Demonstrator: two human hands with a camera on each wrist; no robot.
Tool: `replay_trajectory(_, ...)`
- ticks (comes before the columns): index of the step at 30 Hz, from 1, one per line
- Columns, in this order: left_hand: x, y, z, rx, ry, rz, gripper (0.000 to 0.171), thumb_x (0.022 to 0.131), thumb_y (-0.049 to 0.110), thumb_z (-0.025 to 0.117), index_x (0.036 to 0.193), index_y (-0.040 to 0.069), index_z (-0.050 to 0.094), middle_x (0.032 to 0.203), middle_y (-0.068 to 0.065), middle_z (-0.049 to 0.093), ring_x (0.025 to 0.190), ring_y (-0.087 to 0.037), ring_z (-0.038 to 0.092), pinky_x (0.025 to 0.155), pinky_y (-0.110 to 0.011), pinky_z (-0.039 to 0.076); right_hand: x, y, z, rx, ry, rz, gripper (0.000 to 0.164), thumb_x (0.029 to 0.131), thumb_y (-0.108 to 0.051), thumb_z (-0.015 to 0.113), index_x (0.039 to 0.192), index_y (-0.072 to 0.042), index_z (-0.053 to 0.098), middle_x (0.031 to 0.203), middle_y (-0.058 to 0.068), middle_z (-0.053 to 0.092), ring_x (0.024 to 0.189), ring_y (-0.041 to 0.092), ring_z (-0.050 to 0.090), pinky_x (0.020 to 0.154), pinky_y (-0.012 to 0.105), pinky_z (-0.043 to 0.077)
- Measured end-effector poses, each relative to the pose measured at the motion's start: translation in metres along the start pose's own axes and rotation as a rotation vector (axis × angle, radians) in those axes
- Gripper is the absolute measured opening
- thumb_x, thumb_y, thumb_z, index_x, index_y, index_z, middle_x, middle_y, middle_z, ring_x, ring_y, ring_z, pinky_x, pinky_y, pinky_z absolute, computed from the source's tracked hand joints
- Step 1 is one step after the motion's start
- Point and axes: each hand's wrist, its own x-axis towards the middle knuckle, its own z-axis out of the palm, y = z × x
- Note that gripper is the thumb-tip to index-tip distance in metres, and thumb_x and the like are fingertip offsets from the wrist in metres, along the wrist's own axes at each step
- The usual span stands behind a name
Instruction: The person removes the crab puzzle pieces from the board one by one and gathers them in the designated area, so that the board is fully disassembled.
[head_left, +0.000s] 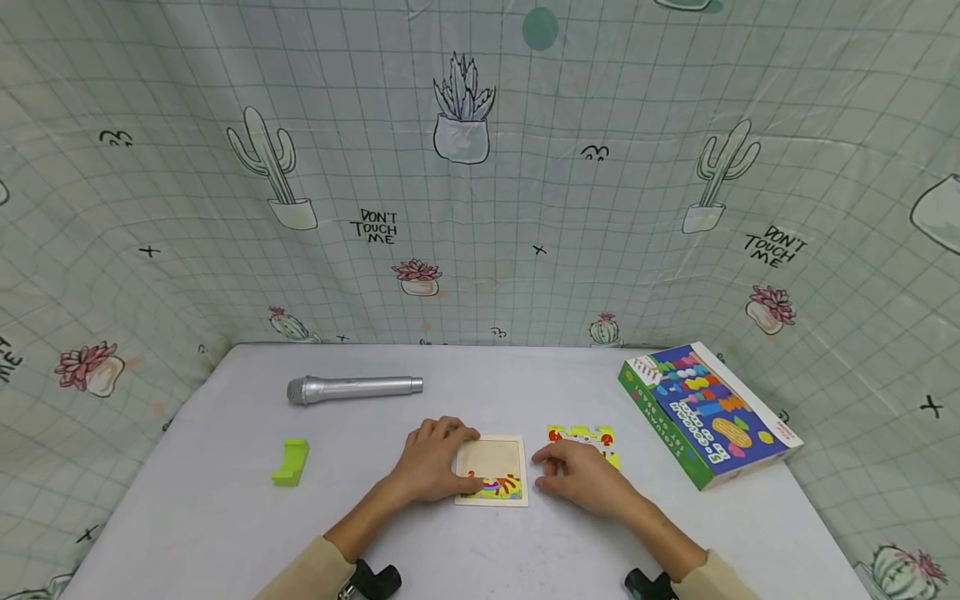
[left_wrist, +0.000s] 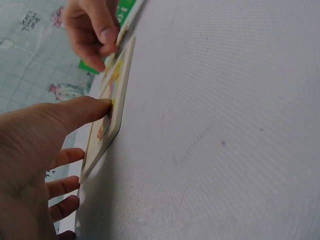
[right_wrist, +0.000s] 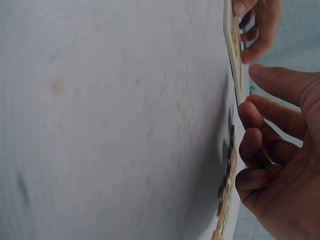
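Observation:
A square wooden puzzle tray (head_left: 489, 457) lies flat on the table, with colourful puzzle pieces (head_left: 501, 487) filling the strip along its near edge. My left hand (head_left: 435, 460) spans the tray's left side. Its thumb (left_wrist: 90, 111) presses on the pieces at the near left, while the spread fingers (left_wrist: 67, 158) rest at the far left edge. My right hand (head_left: 585, 479) hovers just right of the tray, fingers loosely bent and nothing visible between thumb and fingertips. Beneath and behind it lie more yellow and red puzzle pieces (head_left: 581, 433), partly hidden by this hand.
A silver microphone (head_left: 356, 388) lies at the back left of the white table (head_left: 180, 500). Left of my left hand sits a small green block (head_left: 291, 462). A colourful box (head_left: 708, 417) occupies the right side. Patterned cloth (head_left: 480, 208) hangs behind the table.

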Motion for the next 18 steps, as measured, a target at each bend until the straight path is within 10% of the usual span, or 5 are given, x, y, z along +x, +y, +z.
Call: replay_trajectory(18,-0.003,-0.001,0.001,0.005,0.008,0.014,0.060,0.082,0.046,0.077,0.133,0.017,0.061,0.133,-0.009,0.051,0.121,-0.035,0.044,0.102,-0.063,0.032,0.006,-0.021,0.014,-0.216,-0.066,-0.080,0.033,0.085,-0.026,0.079,0.117,-0.017,0.074,0.082,-0.013,0.053,0.070,0.004,0.046,0.062,0.024,0.038)
